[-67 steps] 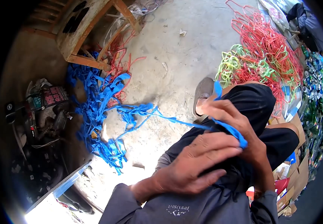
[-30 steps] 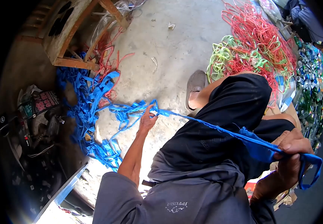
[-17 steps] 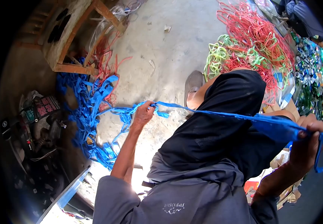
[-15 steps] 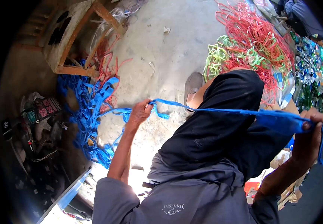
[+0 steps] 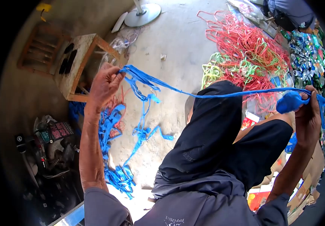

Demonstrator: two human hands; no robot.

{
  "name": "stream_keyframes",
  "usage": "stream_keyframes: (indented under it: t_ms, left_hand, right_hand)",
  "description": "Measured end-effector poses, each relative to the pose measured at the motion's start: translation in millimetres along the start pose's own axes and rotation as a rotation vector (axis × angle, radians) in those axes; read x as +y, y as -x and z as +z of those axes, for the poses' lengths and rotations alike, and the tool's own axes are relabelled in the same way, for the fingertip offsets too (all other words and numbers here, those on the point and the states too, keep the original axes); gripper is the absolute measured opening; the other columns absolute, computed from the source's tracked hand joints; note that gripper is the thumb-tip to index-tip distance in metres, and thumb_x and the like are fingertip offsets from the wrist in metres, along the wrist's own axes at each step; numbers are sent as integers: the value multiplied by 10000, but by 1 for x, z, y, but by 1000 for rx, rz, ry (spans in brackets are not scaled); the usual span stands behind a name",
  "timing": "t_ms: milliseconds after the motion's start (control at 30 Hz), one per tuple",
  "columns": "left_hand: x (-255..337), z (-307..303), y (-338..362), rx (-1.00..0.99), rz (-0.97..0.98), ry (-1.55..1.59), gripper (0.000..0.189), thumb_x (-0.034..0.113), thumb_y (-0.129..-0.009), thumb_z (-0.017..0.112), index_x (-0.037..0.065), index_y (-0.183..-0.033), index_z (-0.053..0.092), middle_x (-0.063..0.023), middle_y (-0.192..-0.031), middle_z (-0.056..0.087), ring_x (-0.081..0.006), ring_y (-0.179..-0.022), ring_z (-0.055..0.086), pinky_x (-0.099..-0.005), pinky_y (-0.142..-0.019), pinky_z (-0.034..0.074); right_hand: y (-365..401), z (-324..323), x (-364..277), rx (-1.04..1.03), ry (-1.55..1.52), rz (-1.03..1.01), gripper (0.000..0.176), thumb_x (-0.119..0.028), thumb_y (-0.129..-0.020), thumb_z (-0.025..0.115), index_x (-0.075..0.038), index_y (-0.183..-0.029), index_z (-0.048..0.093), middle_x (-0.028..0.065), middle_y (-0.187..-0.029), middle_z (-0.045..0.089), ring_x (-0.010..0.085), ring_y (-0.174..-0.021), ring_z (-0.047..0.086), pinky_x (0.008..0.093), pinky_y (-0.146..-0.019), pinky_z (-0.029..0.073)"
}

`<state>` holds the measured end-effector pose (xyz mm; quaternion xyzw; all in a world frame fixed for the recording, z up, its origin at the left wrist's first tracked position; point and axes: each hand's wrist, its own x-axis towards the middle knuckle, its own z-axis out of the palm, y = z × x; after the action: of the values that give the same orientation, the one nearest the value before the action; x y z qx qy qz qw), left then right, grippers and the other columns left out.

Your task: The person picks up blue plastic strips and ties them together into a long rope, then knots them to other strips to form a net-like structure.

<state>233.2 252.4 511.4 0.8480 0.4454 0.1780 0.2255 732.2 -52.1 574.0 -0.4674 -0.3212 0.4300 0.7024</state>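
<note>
A long blue strip (image 5: 215,95) of cloth-like material runs nearly level across my raised knee, between my two hands. At its left end my left hand (image 5: 105,84) is raised with the fingers pinched shut on it. Loose tails of the strip dangle from there, with a small knotted clump (image 5: 143,132) lower down. My right hand (image 5: 308,115), off to the right, is closed on the other end. A bunched blue wad (image 5: 291,101) shows at its fingers, and a loop hangs outside them. Below my left hand a blue heap (image 5: 119,179) lies on the floor, partly behind my forearm.
Red and green strips (image 5: 251,56) form a large tangled pile ahead on the right, beside many cans and bottles (image 5: 309,60). A wooden frame box (image 5: 83,62) stands at left, near dark clutter (image 5: 53,150). Cardboard (image 5: 303,192) lies by my right arm. A round metal base (image 5: 143,16) stands far ahead.
My left hand has moved up and to the left, lifting more of the strip off the floor. My right hand has risen slightly, and the strip's right end is now bunched. The view has shifted.
</note>
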Motion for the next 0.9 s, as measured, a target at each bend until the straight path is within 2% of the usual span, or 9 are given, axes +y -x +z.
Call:
stream_keyframes:
  t_ms: [33,100,233,267,367,533,633,800,900]
  left_hand:
    - [2,-6,-14,19,47,27,217,210,-985,684,-6,-979,703,-73,-974,585,-176,-903,572,-304,-752,457]
    - [21,-16,-40,56,188,126,242,216,-1037,625,-10,-979,691,-42,-1145,549,-85,-874,549,-244,-744,439]
    - [75,-27,-82,2,-15,501,263,289,-1041,620,64,-921,683,-3,-891,661,-74,-811,610,-228,-733,456]
    - [80,-23,-93,50,-2,543,264,326,-1039,617,105,-904,671,26,-739,634,-77,-759,615,-220,-694,459]
    - [97,-13,-126,-14,94,669,282,329,-1037,619,89,-895,656,7,-768,638,-83,-691,610,-225,-666,474]
    - [142,3,-160,-60,30,736,287,305,-1028,631,70,-864,622,17,-713,507,-88,-630,544,-272,-653,547]
    - [175,9,-173,-43,22,685,296,321,-1022,639,66,-871,627,18,-717,509,-83,-620,517,-265,-647,542]
    - [209,24,-198,-19,123,658,319,358,-1000,661,43,-958,682,35,-677,480,-68,-604,458,-249,-622,500]
    - [223,32,-209,-29,231,688,339,366,-979,689,28,-984,712,37,-663,476,-69,-588,421,-257,-599,464]
  right_hand:
    - [-1,-4,0,42,-4,-15,322,-260,-1099,490,-25,-1303,572,62,-1013,706,119,-886,659,267,-801,521]
    - [-2,-12,-2,130,-8,-45,324,-259,-1091,510,-8,-1284,578,66,-993,714,109,-802,650,245,-710,516]
    - [-7,-25,-8,293,-79,-59,290,-249,-1064,569,-29,-1248,609,51,-969,716,100,-752,654,246,-650,528]
    - [-9,-33,-9,321,-58,-51,287,-255,-1048,600,-45,-1242,624,39,-975,718,88,-748,654,248,-632,530]
    - [-11,-61,-5,370,34,-30,287,-262,-1029,633,-47,-1216,660,32,-941,727,88,-729,657,244,-611,532]
    - [-3,-100,14,439,283,-9,280,-293,-1008,665,-53,-1148,694,36,-918,723,83,-735,680,223,-604,550]
    - [3,-119,24,458,498,14,258,-300,-1000,678,-72,-1117,704,23,-906,717,94,-761,684,238,-640,548]
    - [12,-166,42,420,675,54,244,-227,-971,694,-75,-1162,682,21,-926,694,96,-808,655,243,-693,519]
    - [22,-194,50,272,1003,-87,266,-148,-945,709,-47,-1188,669,17,-947,679,111,-825,640,260,-732,505]
